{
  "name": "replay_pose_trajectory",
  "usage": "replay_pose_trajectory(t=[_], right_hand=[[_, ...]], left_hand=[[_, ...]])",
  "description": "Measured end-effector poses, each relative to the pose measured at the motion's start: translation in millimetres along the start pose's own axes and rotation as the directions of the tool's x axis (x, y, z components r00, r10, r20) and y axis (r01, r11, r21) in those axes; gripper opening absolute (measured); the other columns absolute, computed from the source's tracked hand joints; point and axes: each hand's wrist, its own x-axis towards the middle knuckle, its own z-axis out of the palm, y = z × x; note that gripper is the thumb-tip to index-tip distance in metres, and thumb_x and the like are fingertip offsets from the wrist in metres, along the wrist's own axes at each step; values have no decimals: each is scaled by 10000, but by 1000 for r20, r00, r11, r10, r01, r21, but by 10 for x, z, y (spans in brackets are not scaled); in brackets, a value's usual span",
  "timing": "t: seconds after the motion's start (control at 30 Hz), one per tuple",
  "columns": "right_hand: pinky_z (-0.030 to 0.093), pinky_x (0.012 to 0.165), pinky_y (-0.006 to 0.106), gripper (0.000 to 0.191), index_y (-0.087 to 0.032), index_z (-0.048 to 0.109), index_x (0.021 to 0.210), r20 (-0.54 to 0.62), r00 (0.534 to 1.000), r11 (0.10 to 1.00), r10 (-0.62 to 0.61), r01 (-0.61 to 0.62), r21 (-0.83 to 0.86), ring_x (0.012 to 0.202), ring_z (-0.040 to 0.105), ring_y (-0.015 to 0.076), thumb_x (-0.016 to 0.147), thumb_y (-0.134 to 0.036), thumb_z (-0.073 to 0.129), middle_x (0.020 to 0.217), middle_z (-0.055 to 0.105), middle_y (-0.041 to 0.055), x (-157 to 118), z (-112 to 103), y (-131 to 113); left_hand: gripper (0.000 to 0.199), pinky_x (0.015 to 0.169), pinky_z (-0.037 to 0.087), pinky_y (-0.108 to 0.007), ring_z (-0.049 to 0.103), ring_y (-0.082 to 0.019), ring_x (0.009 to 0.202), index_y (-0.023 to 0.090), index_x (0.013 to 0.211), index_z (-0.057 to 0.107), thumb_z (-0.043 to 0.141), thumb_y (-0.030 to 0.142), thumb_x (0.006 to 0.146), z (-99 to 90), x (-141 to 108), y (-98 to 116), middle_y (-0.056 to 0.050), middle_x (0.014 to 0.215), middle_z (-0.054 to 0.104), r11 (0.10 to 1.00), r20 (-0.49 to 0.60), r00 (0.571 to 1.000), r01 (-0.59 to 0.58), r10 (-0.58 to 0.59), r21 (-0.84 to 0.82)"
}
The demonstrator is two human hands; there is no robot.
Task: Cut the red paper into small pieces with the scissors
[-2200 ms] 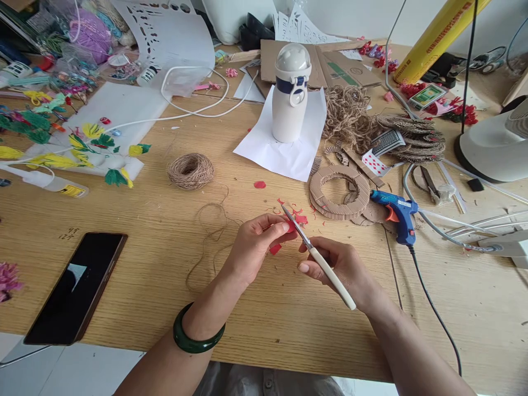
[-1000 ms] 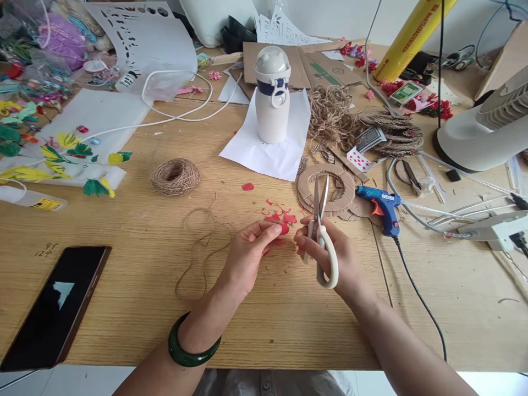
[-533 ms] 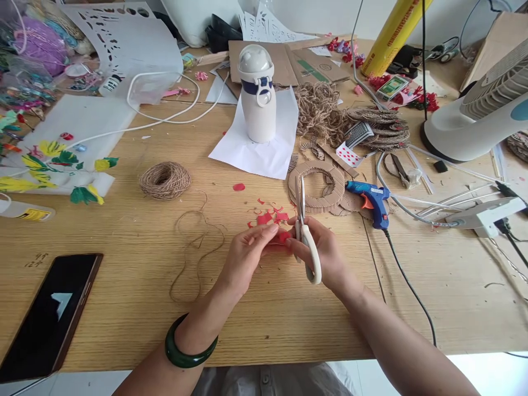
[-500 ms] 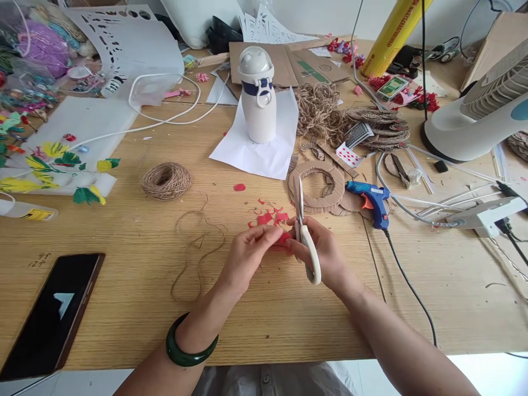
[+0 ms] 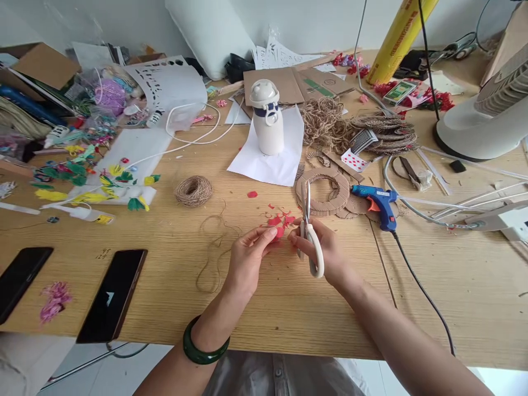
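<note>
The left hand [image 5: 247, 258] pinches a small red paper piece [image 5: 279, 232] just above the bench [image 5: 165, 242]. Right beside it, the right hand [image 5: 325, 250] grips closed scissors [image 5: 308, 231], their blades pointing straight away, toward the cardboard ring [image 5: 324, 190].

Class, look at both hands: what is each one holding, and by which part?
The right hand holds white-handled scissors by the handle loops, blades pointing away. The left hand pinches a small red paper piece at its edge with the fingertips.

Left hand [image 5: 247, 261] pinching; right hand [image 5: 325, 254] gripping
</note>
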Motion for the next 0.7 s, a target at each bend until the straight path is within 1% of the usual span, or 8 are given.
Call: replay_pose_trajectory(t=[0.07, 0.13, 0.27, 0.37, 0.47, 0.57, 0.63, 0.7], right_hand=[[405, 555, 260, 428, -174, 547, 956, 18, 1000, 1000, 6, -7, 28, 624, 535, 125, 668, -361, 802, 738, 611, -14, -27, 27, 9], [404, 554, 257, 422, -178, 550, 943, 33, 999, 999, -2, 0, 45, 617, 525, 119, 666, -368, 805, 733, 606, -18, -51, 54, 25], [373, 498, 238, 421, -181, 549, 938, 50, 998, 999, -25, 22, 48, 559, 480, 99, 665, -380, 801, 702, 585, -32, -65, 83, 70], [373, 487, 231, 406, -177, 533, 932, 66, 997, 998, -35, 32, 45, 550, 477, 95, 668, -349, 788, 680, 577, -39, -46, 77, 101], [375, 490, 229, 377, -167, 527, 945, 96, 995, 999, -43, 40, 32, 556, 489, 98, 669, -280, 757, 686, 594, -32, -21, 53, 123], [349, 486, 227, 326, -162, 535, 947, 156, 985, 997, -69, 75, -35, 540, 460, 90, 676, -216, 707, 669, 576, -39, -12, 30, 125], [340, 495, 229, 278, -162, 537, 917, 212, 972, 988, -99, 122, -99, 541, 438, 88, 680, -190, 679, 646, 541, -50, -19, 20, 109], [342, 507, 234, 243, -163, 532, 887, 256, 960, 978, -114, 154, -142, 550, 432, 92, 684, -182, 663, 628, 511, -55, -34, 15, 83]], left_hand=[[160, 783, 559, -296, 662, -164, 824, 159, 747, 766, 804, 305, 693, -4, -53, -24, -48, 824, 733, 1000, -24, 999, -25, 26, 15], [156, 784, 558, -304, 672, -170, 820, 163, 765, 770, 790, 308, 710, 13, -113, -58, -55, 838, 744, 999, -17, 999, -44, 45, 16], [139, 791, 557, -309, 681, -165, 789, 171, 773, 773, 771, 304, 734, 65, -218, -137, -52, 825, 755, 998, -8, 998, -64, 64, -9], [126, 805, 550, -304, 688, -166, 786, 172, 745, 764, 769, 297, 740, 56, -276, -170, -45, 792, 752, 999, -4, 999, -50, 50, -22], [152, 795, 552, -314, 696, -180, 792, 166, 767, 761, 738, 316, 775, 0, -311, -153, -57, 812, 751, 1000, 48, 999, -1, 1, -6], [208, 779, 558, -325, 690, -183, 782, 160, 799, 756, 714, 364, 793, -69, -310, -105, -66, 842, 745, 996, 65, 998, -4, -2, 93], [202, 765, 554, -306, 677, -169, 761, 166, 792, 751, 753, 365, 753, -114, -293, -74, -51, 815, 737, 978, 68, 997, -43, 30, 205], [186, 746, 541, -277, 663, -154, 737, 175, 773, 747, 781, 351, 723, -157, -276, -49, -34, 776, 728, 944, 98, 994, -81, 52, 320]])
